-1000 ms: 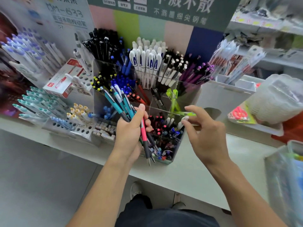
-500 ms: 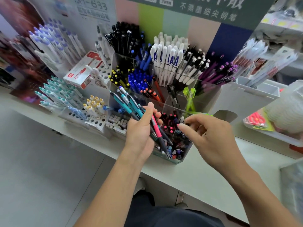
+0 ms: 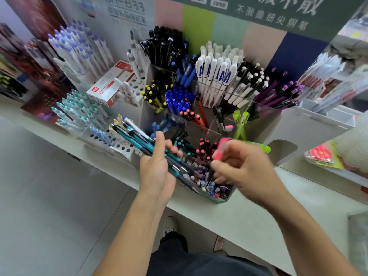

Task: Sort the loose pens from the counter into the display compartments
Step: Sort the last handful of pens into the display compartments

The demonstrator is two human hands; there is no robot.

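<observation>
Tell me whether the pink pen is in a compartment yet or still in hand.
In hand: the right hand pinches the pink pen above the front compartments, not yet slotted in.

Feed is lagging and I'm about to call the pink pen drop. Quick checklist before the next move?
1. Right hand grips the pink-barrelled pen: ok.
2. Left hand holds the bundle of teal and dark pens securely: ok.
3. Pink-capped pens compartment in the clear acrylic display sits close beneath the pink pen: ok.
4. Pen tip direction: cannot tell, motion blur.
5. Room left in that compartment: cannot tell.
</observation>
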